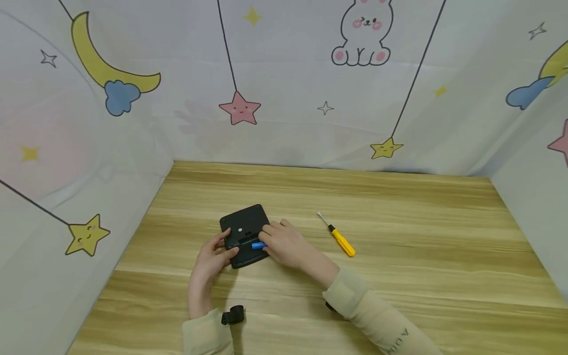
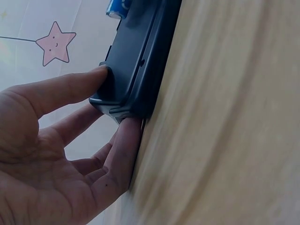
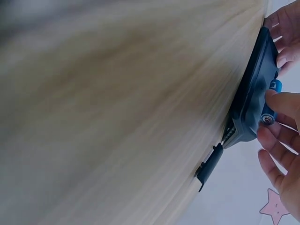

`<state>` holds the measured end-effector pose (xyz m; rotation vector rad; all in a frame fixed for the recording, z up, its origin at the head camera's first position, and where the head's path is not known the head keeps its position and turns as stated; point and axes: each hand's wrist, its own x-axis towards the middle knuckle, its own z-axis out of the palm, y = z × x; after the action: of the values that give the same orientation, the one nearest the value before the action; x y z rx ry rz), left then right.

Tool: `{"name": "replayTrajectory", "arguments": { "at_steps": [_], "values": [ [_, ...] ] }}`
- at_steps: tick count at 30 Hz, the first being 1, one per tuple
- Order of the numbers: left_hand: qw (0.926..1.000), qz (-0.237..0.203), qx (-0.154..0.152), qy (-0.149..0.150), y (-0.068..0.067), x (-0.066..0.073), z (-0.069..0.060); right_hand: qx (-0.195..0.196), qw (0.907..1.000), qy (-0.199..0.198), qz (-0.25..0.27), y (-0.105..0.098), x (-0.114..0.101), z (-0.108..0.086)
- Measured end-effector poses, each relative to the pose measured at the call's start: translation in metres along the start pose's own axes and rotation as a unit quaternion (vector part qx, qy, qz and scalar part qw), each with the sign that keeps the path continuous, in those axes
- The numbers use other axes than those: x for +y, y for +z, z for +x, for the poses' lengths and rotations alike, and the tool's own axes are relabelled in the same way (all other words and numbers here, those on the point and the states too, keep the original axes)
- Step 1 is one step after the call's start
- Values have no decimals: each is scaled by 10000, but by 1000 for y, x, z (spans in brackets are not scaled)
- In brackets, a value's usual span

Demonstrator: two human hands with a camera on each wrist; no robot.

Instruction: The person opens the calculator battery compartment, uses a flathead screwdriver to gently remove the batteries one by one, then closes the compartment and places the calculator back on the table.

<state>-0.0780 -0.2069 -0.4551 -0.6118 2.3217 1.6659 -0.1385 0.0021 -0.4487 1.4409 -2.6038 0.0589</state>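
A black calculator [image 1: 244,217] lies underside up on the table, with an opening for batteries in its back. My left hand [image 1: 210,256] grips its left end; in the left wrist view the thumb presses the upper face of the calculator [image 2: 131,61] while fingers reach under its edge. Over the opening, my right hand [image 1: 286,244] pinches a blue battery [image 1: 258,245] between thumb and fingers. The right wrist view shows one end of that battery [image 3: 267,118] at the fingertips. I cannot tell whether the battery touches the compartment.
Right of the hands lies a screwdriver [image 1: 341,241] with a yellow handle, its tip pointing away. A small black cover [image 3: 209,165] sits on the table beside the calculator. Patterned white cloth [image 1: 288,133] hangs around the back and sides of the wooden table [image 1: 421,236].
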Motion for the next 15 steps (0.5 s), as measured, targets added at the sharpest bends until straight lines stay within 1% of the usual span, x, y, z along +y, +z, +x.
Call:
{"name": "replayTrajectory", "arguments": {
  "at_steps": [5,8,11,15],
  "values": [
    [9999,-61,-51,102,1,0,1,-138,9998,54,166,1,3,-9],
    [9996,-138,-110,205,1,0,1,-88,9998,28,180,1,4,-13],
    [9995,-154,-134,233,0,-1,1,-38,9999,-27,143,1,5,-17],
    [9996,-142,-120,219,-1,-2,1,-154,9998,-41,84,2,4,-20]
  ]
}}
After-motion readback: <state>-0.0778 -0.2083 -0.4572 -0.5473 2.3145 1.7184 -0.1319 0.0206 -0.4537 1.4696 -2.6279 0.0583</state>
